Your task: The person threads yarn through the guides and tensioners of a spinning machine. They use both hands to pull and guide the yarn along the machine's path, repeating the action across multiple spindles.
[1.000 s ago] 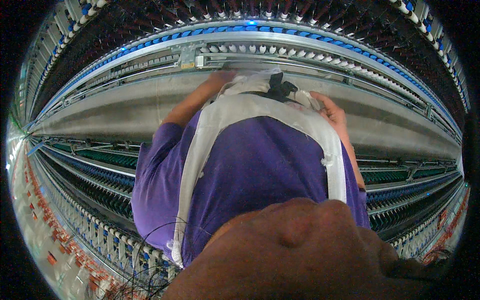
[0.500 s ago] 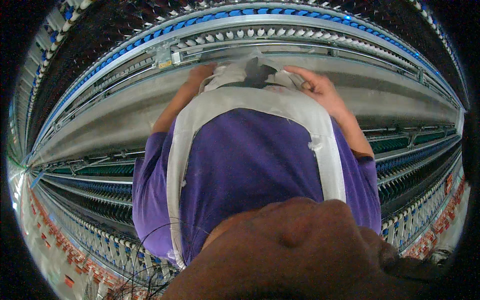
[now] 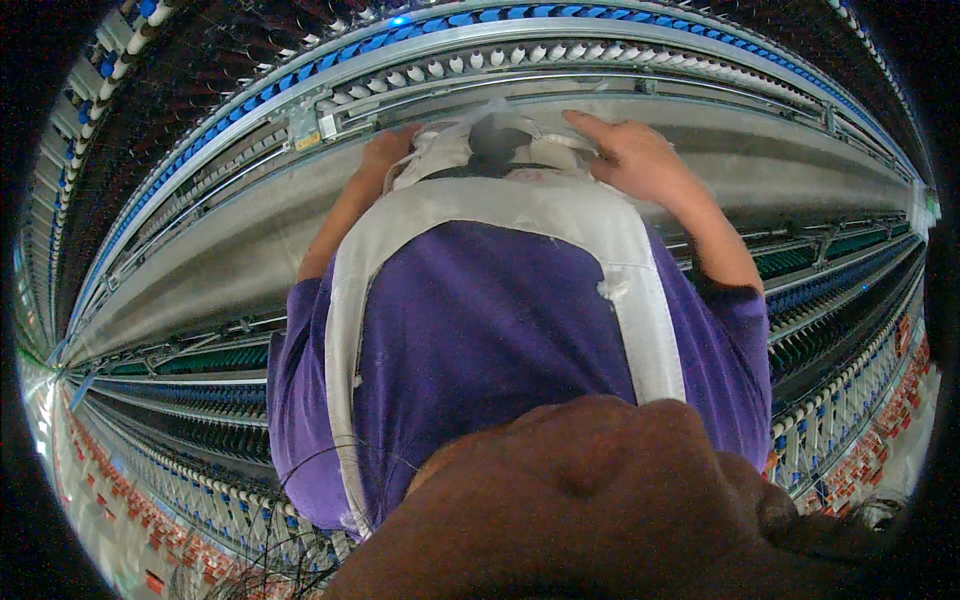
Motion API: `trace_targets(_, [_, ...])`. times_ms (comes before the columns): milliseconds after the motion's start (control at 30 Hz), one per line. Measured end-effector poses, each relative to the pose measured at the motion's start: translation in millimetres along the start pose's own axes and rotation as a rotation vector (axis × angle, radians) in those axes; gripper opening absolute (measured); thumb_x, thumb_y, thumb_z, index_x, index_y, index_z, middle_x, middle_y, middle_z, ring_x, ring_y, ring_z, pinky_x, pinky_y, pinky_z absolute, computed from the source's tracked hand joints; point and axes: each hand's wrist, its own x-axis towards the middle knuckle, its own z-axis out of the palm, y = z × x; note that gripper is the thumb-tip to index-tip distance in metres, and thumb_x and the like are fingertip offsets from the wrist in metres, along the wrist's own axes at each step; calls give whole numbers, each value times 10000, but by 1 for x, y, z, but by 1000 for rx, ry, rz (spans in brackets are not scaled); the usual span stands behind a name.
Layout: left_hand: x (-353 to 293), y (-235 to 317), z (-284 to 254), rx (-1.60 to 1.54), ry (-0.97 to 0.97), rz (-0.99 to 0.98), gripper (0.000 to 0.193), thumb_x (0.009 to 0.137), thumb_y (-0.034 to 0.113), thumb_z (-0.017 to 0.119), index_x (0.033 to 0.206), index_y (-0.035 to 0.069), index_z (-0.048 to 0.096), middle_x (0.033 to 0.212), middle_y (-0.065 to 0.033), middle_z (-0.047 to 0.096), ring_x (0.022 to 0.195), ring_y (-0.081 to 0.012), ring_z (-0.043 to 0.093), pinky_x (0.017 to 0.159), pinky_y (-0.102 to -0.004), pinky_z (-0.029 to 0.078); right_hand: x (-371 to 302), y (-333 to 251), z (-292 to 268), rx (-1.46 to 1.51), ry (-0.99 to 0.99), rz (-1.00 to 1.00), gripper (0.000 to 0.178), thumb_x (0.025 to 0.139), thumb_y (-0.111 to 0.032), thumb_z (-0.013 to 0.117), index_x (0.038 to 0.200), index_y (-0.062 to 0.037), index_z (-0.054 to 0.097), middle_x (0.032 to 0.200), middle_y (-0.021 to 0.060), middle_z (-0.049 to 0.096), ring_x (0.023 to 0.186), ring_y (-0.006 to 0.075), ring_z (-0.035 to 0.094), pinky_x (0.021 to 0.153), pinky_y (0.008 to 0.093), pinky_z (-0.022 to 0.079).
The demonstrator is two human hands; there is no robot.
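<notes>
I am looking down my own front in a wide, round-edged view, wearing a white apron (image 3: pixel 500 197) over a purple shirt (image 3: pixel 490 310). At my waist, a bundle of white cloth (image 3: pixel 440 150) is lying between my two hands, with a dark piece (image 3: pixel 497 150) showing in its middle. My left hand (image 3: pixel 388 153) is resting at the bundle's left edge, its fingers mostly hiding from view; I cannot tell whether they are gripping the cloth. My right hand (image 3: pixel 640 160) is lying at the bundle's right edge, back upward, its forefinger pointing left along the far side of the white cloth. The thumb side is sitting lower, close against the cloth, and I cannot tell whether that hand is pinching anything. The dark piece is lying well inside both hands, apart from the fingers I can see.

Just beyond my hands, a long grey metal panel (image 3: pixel 780 150) is stretching across from side to side. Above it, a row of white spools (image 3: pixel 500 60) is curving along a machine, and a blue strip (image 3: pixel 480 18) is running above them. A small metal box (image 3: pixel 303 128) is sitting on the rail, up and left of my left hand.
</notes>
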Motion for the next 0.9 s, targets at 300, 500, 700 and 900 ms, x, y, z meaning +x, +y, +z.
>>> trace_targets(300, [-12,12,-15,-215,317,171,367,915,384,597,1245,223,596,904,-144,707,817,-360,684,696,-490,534,14,18,52,131,128,130,598,876,-199,635,1443,-173,446,847,214,673,796,394,636,769,443,504])
trace_targets(500, [-19,15,-104,-638,623,334,293,877,391,673,948,110,711,735,-113,672,643,-268,642,593,-377,489,19,61,15,738,88,263,471,970,-348,595,1385,-133,535,837,13,611,682,100,524,656,281,472])
trace_targets(700, [7,56,-143,-1490,302,180,363,911,465,651,962,114,730,591,77,408,523,-28,335,472,-220,241,137,28,48,185,504,-422,747,786,-313,779,1414,-73,453,1228,207,609,1109,336,599,903,429,475])
trace_targets(900, [15,52,-155,-820,731,-1,481,862,490,697,1080,61,715,932,-82,643,687,-155,627,635,-270,506,136,29,16,217,-136,-26,592,734,-332,788,1186,-28,555,1034,221,673,978,356,655,837,443,504])
